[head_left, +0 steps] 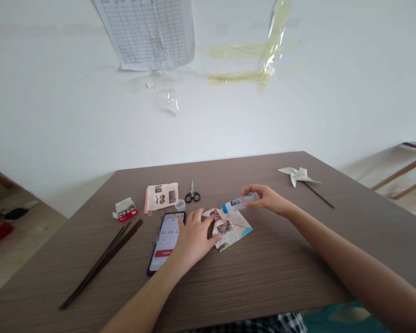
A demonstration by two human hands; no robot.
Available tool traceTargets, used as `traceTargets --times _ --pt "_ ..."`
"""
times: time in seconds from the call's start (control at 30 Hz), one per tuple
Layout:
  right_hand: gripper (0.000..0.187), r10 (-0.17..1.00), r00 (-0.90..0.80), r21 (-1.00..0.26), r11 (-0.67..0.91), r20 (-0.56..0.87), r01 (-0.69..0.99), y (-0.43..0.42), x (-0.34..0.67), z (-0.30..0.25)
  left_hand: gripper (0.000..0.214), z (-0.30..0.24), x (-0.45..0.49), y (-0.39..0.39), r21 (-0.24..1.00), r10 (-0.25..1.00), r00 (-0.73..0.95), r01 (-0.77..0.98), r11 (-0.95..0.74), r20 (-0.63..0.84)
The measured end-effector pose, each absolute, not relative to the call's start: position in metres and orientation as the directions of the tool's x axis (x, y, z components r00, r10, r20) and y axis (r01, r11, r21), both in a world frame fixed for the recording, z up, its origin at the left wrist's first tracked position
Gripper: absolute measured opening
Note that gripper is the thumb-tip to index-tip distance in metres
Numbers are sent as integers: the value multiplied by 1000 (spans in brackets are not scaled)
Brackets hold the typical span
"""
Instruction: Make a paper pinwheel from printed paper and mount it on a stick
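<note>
My left hand (195, 236) lies flat with fingers spread on a folded piece of printed paper (233, 230) in the middle of the brown wooden table (298, 259). My right hand (266, 198) grips a glue stick (239, 202) with a white label and a blue end, its blue end pointing down at the paper's upper part. A phone (165, 240) with a timer on its screen lies just left of my left hand.
Several dark thin sticks (104, 261) lie at the left. A small red-and-white box (125, 209), a magazine page (161, 196), a white cap (180, 204) and scissors (192, 195) sit behind the phone. A white paper pinwheel on a stick (298, 175) lies at the far right.
</note>
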State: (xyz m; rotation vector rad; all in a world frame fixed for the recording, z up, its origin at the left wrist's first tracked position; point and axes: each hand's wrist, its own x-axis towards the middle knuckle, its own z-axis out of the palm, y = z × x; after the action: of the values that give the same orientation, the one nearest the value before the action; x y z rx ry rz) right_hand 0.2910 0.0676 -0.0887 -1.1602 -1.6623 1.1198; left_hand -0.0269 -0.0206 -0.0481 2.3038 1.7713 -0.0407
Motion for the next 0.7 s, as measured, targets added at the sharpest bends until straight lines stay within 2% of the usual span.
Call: traceTargets --times 0.27,0.4,0.5,0.7 --pt "66 974 -147 -983 181 175 29 63 266 -103 64 -46 -25 -24 176 946 276 953 -246 -171" --pt "64 949 -95 -941 310 299 133 60 257 -107 62 -48 -25 -23 184 949 275 952 -246 -155" --pt "62 916 -119 -885 401 383 235 57 253 -107 62 -49 -24 -23 181 949 273 953 -244 -159" --pt "59 886 -185 -834 462 424 301 52 249 -106 66 -53 -22 -24 172 951 273 954 -247 -147"
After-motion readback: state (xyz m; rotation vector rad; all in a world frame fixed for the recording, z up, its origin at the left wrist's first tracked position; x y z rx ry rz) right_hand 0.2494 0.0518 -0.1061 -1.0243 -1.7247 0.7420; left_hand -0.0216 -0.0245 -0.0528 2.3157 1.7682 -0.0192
